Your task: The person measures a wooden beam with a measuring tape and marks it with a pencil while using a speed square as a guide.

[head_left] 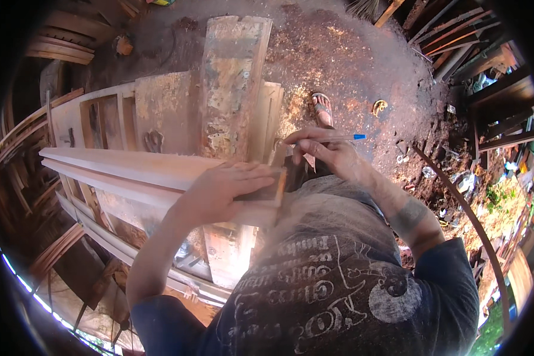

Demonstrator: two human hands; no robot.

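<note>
My left hand lies flat with outstretched fingers over the near end of a long pale wooden board. The board is stacked on or beside another light strip, and both run off to the left. Beside my left fingertips, at the board's end, is a dark flat piece with a light wooden edge; I cannot make out its kind. My right hand is closed round a pen with a blue end, held nearly level just beyond the board's end. The pen's tip is hidden by the fingers.
A worn, stained plank crosses beneath the boards, beside a wooden frame. My sandalled foot stands on the dusty floor near a yellow object. Timber piles line the right, with a curved dark strip and litter.
</note>
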